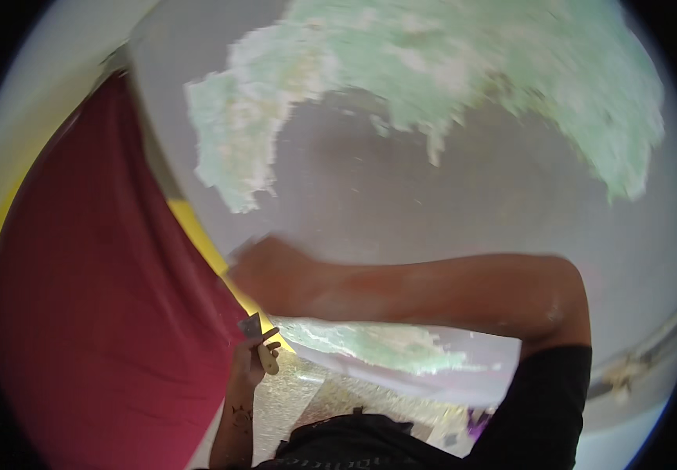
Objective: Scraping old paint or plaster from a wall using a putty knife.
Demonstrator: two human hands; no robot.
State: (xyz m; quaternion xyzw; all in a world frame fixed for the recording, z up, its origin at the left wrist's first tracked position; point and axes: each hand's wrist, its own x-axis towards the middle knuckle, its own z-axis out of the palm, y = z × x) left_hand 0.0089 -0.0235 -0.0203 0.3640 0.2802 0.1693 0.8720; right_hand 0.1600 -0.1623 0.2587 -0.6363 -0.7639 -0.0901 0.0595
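Up close: pale wall [448, 196] with patchy green paint [463, 55] peeling across the top. Right hand [264, 270] pressed against the wall beside the dark red panel [95, 274], motion-blurred, so can't tell its grip or whether it holds anything. Left hand [248, 356] lower down, below the right hand and off the wall, fingers closed round a small scraper [258, 338] with wooden handle, blade pointing up. Yellow strip [197, 231] runs between wall and red panel.
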